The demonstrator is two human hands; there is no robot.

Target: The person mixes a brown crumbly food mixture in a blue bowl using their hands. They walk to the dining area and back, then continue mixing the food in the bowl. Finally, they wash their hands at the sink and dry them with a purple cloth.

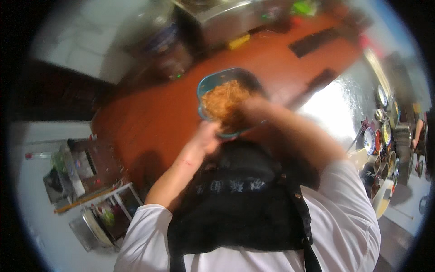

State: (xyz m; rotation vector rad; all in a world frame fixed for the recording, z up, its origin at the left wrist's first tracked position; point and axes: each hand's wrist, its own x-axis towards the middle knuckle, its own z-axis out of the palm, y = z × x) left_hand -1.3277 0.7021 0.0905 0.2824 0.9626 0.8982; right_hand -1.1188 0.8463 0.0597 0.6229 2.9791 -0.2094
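Observation:
A teal basin (208, 81) with rounded corners is in front of my black apron, above the reddish-brown floor. Orange-brown food in shreds or pieces (226, 98) fills much of it; blur hides what the food is. At the near left rim, my left hand (209, 136) grips the basin. My right hand (255, 108) reaches over the right side into the basin, at the food; its fingers are blurred and partly hidden, so I cannot tell if they hold anything.
To the right runs a shiny metal counter (353, 91) with plates (369, 141), bowls and ladles. Another person's arm (418, 131) shows at the far right. A white-framed rack (119, 193) stands at lower left. Dark equipment and a yellow object (239, 41) lie beyond the basin.

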